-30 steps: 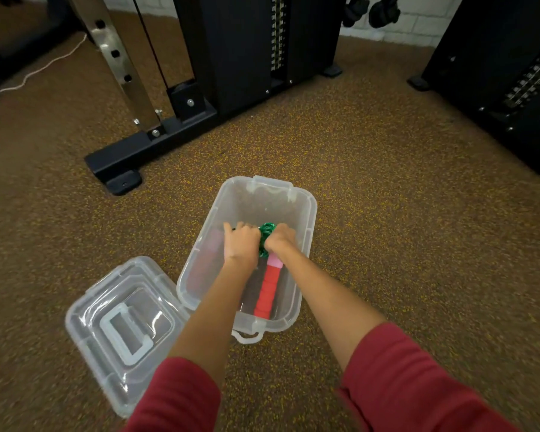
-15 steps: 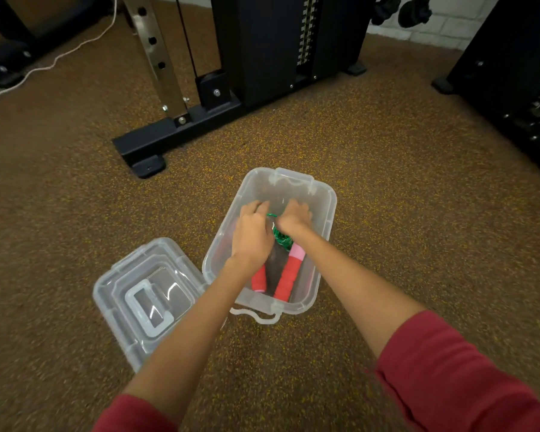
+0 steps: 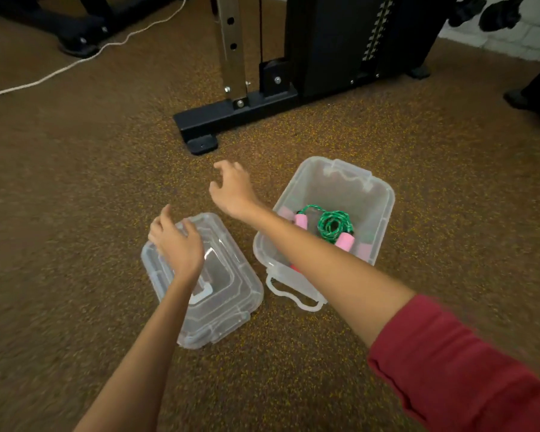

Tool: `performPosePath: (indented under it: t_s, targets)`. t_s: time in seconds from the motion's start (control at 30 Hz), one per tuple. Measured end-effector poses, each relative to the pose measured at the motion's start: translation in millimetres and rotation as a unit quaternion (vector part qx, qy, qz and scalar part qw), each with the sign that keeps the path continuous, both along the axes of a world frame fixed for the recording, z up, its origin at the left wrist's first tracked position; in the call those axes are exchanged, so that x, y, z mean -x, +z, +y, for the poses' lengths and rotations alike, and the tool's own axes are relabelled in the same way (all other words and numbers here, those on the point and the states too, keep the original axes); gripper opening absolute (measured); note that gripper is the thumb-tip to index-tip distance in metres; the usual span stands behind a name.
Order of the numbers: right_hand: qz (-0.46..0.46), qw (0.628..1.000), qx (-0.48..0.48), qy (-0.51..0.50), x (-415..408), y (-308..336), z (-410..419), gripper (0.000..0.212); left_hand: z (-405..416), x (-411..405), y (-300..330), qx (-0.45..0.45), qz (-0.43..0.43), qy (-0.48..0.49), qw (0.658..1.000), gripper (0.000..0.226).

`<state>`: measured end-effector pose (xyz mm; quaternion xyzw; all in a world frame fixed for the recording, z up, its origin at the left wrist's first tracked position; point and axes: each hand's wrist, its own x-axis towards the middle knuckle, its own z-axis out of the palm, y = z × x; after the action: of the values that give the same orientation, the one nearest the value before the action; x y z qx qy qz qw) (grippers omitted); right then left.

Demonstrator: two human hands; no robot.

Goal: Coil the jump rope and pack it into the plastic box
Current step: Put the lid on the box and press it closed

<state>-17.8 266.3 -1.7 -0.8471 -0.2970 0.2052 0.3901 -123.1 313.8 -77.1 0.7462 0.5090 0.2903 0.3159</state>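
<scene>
The rope (image 3: 334, 224) lay coiled inside the box (image 3: 382, 213), pink handles beside the green coil. Half a second earlier both hands had been pressing it down there; both had since withdrawn. The left hand (image 3: 176, 244) rested on the lid (image 3: 231, 294), left of the box, fingers spread. The right hand (image 3: 231, 190) hovered above the floor (image 3: 75, 182), fingers wide, empty. Packing appeared complete; closing the lid seemingly remained.

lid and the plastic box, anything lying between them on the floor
Nothing: in the head view only a narrow strip of bare speckled floor separates the lid from the plastic box.
</scene>
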Motion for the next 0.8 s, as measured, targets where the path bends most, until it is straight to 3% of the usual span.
performPosePath:
  t_s: [0.13, 0.3, 0.57, 0.8]
  targets:
    - [0.139, 0.986, 0.09, -0.016, 33, -29, 29, 0.051, 16, 41, -36, 0.076, 0.08, 0.042, 0.993, 0.049]
    - [0.224, 0.958, 0.167, -0.063, 63, -69, 30, 0.068, 19, 72, -66, 0.109, 0.13, 0.017, 0.985, 0.059]
    - [0.169, 0.949, 0.261, -0.045, 64, -102, 8, 0.1, 16, 81, -86, 0.136, 0.187, -0.019, 0.973, 0.064]
    - [0.158, 0.95, 0.268, -0.013, 72, -94, 9, 0.094, 16, 81, -90, 0.136, 0.077, 0.008, 0.988, 0.061]
